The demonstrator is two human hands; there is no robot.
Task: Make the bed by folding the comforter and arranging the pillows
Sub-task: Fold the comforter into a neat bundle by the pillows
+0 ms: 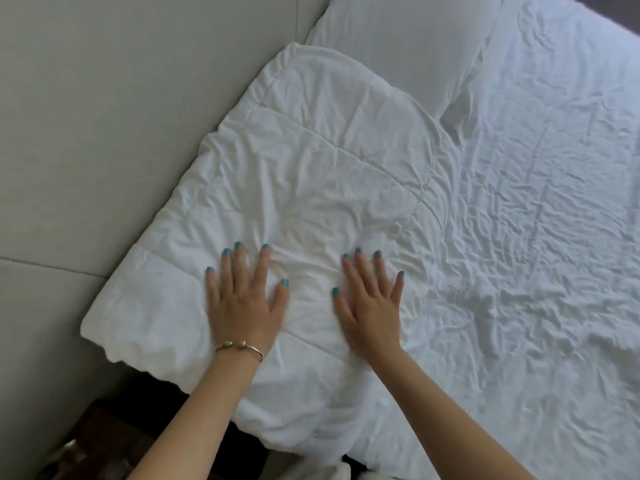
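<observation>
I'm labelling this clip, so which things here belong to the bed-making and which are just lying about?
Job:
folded comforter, pressed flat by left hand and right hand
pillow
wrinkled sheet

Lying about:
headboard panel
dark items on the floor, too unclear to name

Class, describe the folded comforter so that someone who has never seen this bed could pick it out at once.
Start at the grey padded headboard on the left. Against it, on the wrinkled white sheet, lies the folded comforter, with the left hand and right hand pressed flat on it. Unlike the smooth pillow beyond it, it is thick, cream-white and quilted with stitched lines.
</observation>
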